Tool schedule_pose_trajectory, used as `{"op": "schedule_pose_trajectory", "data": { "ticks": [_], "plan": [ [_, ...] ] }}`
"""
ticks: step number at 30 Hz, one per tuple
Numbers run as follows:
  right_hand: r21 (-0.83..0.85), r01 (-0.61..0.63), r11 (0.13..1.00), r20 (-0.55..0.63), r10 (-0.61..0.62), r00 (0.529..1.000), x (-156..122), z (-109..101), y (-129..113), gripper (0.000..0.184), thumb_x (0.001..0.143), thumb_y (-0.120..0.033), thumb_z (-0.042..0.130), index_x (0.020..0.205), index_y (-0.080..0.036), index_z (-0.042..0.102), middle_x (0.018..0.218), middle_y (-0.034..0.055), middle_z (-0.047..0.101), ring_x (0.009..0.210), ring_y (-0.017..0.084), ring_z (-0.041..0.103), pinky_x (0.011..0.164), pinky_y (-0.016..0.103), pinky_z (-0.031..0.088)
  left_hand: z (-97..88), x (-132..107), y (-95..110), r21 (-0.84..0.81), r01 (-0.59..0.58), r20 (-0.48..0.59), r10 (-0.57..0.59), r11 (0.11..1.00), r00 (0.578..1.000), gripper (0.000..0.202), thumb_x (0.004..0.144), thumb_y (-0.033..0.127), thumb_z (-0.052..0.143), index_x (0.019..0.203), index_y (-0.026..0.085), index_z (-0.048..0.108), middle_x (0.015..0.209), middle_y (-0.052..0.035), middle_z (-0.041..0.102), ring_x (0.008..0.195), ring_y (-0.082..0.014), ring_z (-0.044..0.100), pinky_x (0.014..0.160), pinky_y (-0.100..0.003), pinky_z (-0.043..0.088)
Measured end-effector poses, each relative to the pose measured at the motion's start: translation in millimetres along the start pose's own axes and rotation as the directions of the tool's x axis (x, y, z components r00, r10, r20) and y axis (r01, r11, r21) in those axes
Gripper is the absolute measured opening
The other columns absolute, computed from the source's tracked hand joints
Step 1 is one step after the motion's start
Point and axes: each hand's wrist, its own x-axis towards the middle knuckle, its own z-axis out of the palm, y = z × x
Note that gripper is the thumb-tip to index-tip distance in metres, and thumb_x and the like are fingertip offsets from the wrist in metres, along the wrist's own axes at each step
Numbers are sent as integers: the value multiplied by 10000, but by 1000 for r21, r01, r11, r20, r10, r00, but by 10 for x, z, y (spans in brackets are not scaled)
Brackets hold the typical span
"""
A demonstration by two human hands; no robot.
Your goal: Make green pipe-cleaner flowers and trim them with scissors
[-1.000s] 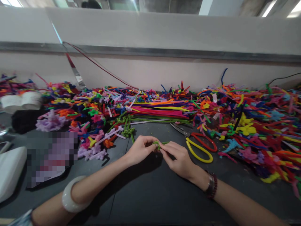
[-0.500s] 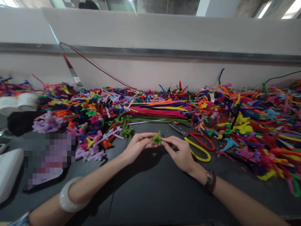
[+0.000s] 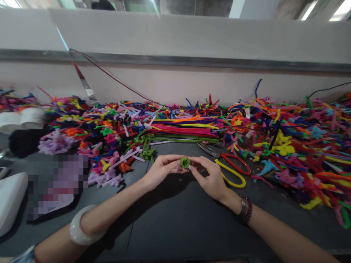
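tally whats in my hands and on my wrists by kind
bare hands, left and right: 2
fuzzy green pipe-cleaner ball: 1
wide white bangle: 1
dark red bead bracelet: 1
metallic wrist band: 1
total: 6

Light is thrown down from bright ceiling lamps [image 3: 309,10] at the top, soft shadows are cast on the tabletop [image 3: 175,233] under the left hand [image 3: 161,170] and right hand [image 3: 210,179], the wall [image 3: 175,36] is bent at the edges, and a patch [image 3: 57,186] is blurred into blocks.
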Motion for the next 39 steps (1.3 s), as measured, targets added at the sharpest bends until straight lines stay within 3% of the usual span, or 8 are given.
{"op": "schedule_pose_trajectory", "data": {
  "ticks": [7, 11, 16, 21, 25, 30, 34, 39],
  "plan": [
    [6, 76, 997, -11, -76, 997, 2, -25, -35, 187, 774, -137, 483, 940, -197, 546, 858, 42, 547, 716, 130, 534, 619, 260, 461, 44, -20, 18, 239, -118, 5, 120, 964, 993, 232, 725, 274, 559, 883, 129, 647, 757, -45, 677, 663, -146, 616, 657, -244, 487],
    [27, 47, 999, -26, -46, 999, -4, -13, -21, 175, 772, -139, 491, 932, -200, 529, 877, 39, 547, 734, 130, 539, 639, 258, 472, 62, -40, 27, 202, -183, -46, 196, 962, 979, 215, 712, 230, 577, 893, 123, 624, 814, -52, 679, 707, -144, 624, 680, -238, 496],
    [75, 5, 997, -53, -1, 999, -8, 6, -17, 178, 775, -142, 494, 940, -206, 514, 884, 33, 552, 754, 128, 549, 673, 256, 480, 59, -62, 11, 150, -221, -29, 228, 964, 973, 285, 655, 175, 641, 935, 134, 610, 906, -57, 675, 830, -161, 622, 775, -251, 484],
    [138, 4, 990, -65, 5, 998, -18, 3, -14, 168, 772, -140, 501, 925, -207, 518, 937, 41, 543, 843, 140, 548, 715, 260, 485, 52, -65, 21, 261, -216, -81, 245, 941, 966, 256, 639, 222, 659, 879, 134, 650, 848, -60, 687, 774, -178, 632, 735, -266, 498],
    [194, -5, 981, -71, 19, 997, -20, 12, -4, 146, 764, -147, 524, 894, -208, 545, 953, 40, 569, 903, 150, 545, 792, 281, 462, 50, -61, 44, 349, -292, -65, 334, 890, 940, 179, 655, 223, 642, 811, 141, 675, 875, -63, 669, 796, -166, 612, 717, -237, 484],
    [394, -173, 903, -60, 213, 975, -27, 49, -18, 124, 747, -197, 563, 866, -213, 534, 833, 9, 593, 792, 131, 583, 737, 261, 488, 55, -53, 19, 260, -234, -134, 275, 937, 952, 208, 625, 224, 668, 811, 132, 651, 816, -57, 679, 759, -168, 621, 709, -255, 488],
    [459, -197, 866, -57, 250, 967, -31, 62, -44, 118, 735, -197, 577, 848, -211, 542, 841, 8, 592, 799, 129, 581, 758, 262, 483, 64, -51, 7, 191, -220, -164, 253, 956, 954, 180, 610, 210, 683, 757, 128, 620, 747, -40, 684, 700, -149, 627, 681, -248, 496],
    [540, -201, 818, -73, 283, 956, -26, 72, -57, 91, 731, -191, 582, 812, -212, 549, 864, 5, 585, 830, 125, 571, 768, 256, 480, 84, -63, 27, 148, -272, -133, 291, 951, 947, 111, 618, 178, 676, 688, 122, 610, 843, -64, 685, 786, -165, 629, 721, -259, 495]
  ]
}}
